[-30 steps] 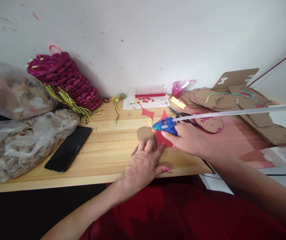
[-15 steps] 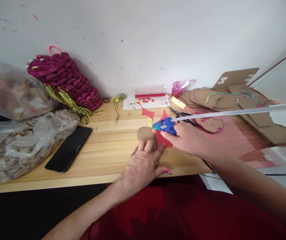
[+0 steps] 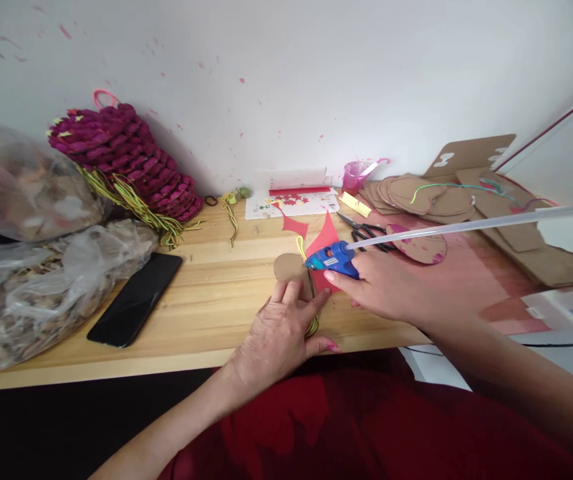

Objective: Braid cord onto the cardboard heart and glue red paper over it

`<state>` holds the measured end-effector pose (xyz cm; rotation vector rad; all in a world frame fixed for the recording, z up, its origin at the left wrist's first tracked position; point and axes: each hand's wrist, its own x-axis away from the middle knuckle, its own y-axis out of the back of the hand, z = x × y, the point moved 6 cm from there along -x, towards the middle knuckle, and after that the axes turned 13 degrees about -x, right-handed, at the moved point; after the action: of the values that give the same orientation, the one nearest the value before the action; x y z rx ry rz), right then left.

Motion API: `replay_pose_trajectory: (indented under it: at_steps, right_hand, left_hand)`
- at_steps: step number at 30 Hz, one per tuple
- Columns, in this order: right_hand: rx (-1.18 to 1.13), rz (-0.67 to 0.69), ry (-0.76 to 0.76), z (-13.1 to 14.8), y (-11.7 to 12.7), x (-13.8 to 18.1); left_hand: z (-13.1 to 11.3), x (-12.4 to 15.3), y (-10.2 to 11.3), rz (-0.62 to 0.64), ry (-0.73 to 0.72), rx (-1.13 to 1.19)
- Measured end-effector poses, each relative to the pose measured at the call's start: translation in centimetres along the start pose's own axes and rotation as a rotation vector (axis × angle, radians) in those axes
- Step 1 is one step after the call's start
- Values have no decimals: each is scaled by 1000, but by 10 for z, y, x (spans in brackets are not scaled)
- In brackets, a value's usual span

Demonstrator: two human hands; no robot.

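My right hand [image 3: 391, 288] grips a blue glue gun [image 3: 330, 257] with a long clear glue stick [image 3: 471, 225] trailing out to the right. Its nozzle points left onto a brown cardboard piece [image 3: 286, 267] with a yellow cord loop and a red paper shape [image 3: 325, 240] on it. My left hand [image 3: 280, 330] lies flat on the wooden table [image 3: 206, 300], fingers spread, pressing the cardboard piece and a yellow-green cord down just below the nozzle.
A black phone [image 3: 136, 297] lies at left, beside clear bags [image 3: 41, 280] of scraps. A stack of magenta woven ornaments [image 3: 126, 160] leans against the wall. Scissors [image 3: 366, 230], cardboard cut-outs [image 3: 431, 197], a sticker sheet [image 3: 291, 203] and a pink cup [image 3: 355, 177] sit at the back right.
The glue gun and my right hand have shifted slightly down and left along the cardboard piece. More of the red paper shows above the gun. My left hand stays in place.
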<state>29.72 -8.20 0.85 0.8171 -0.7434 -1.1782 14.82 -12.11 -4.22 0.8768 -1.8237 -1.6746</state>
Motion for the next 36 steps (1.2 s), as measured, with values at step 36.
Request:
replay_pose_trajectory:
  at_steps: [36]
  right_hand:
    - [-65, 160, -35, -1, -3, 31]
  left_hand:
    - [1, 11, -2, -162, -47, 66]
